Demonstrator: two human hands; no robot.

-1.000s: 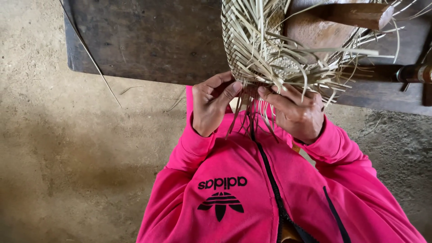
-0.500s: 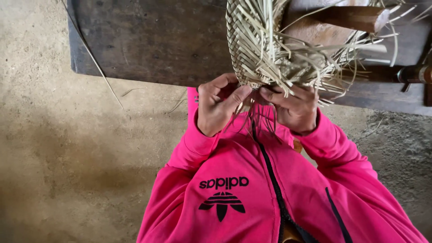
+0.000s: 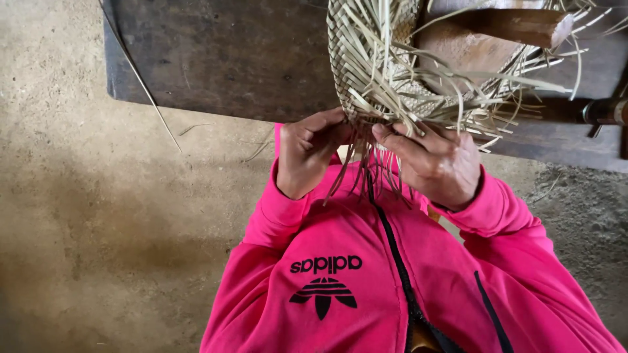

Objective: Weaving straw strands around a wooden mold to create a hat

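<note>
A half-woven straw piece point(image 3: 386, 59) of pale plaited strips sits over a brown wooden block point(image 3: 484, 33) at the top of the view. Loose strip ends fan out from its lower edge. My left hand point(image 3: 307, 153) pinches strips at that lower edge from the left. My right hand point(image 3: 438, 163) grips strips at the same edge from the right. Both arms wear bright pink jacket sleeves point(image 3: 275, 216). Several thin strands hang down between my hands over the jacket zip.
A dark wooden bench point(image 3: 222, 59) runs across the top, holding the block. A metal tool with a dark handle point(image 3: 602, 111) lies at its right end. One long straw point(image 3: 140, 78) lies across the bench edge and the dirt floor point(image 3: 98, 229).
The woven piece and both hands shifted slightly right. My fingers have reworked their grip on the strips at the lower edge.
</note>
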